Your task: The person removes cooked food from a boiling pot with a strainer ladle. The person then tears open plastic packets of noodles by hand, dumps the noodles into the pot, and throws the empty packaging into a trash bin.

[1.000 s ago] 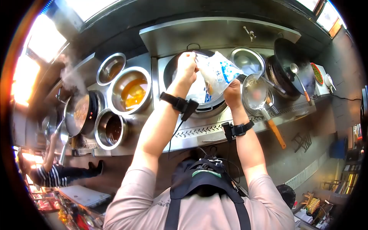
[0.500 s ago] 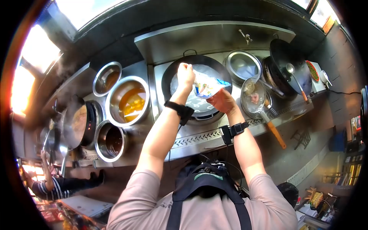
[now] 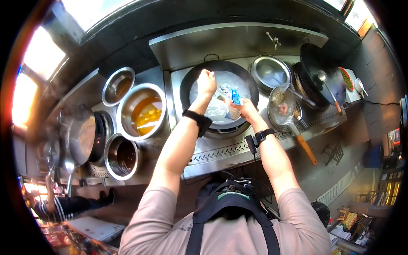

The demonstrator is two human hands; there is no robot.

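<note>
A wide black wok (image 3: 187, 70) in front of me holds cloudy, whitish liquid. Over it, my right hand (image 3: 247, 109) is closed on a crumpled plastic packet (image 3: 235, 97) with blue print. The packet's pale part hangs above the liquid. My left hand (image 3: 207, 83) makes a fist above the wok's left half, close to the packet; whatever its fingers hold is hidden. Right of the wok, a strainer (image 3: 281, 108) with a wooden handle carries some pale and pinkish pieces and rests over a bowl.
Left of the wok stand a steel pot (image 3: 124, 123) of amber liquid, a dark-liquid pot (image 3: 109, 163) and another bowl (image 3: 106, 93). A lidded-looking steel pot (image 3: 257, 80) and a second wok (image 3: 312, 63) with a ladle (image 3: 322, 76) are at right. Another person (image 3: 55, 208) works far left.
The packet has gone from spread out between both hands to crumpled, with its blue part bunched at my right hand. My right hand has shifted slightly; my left fist stays nearly in place.
</note>
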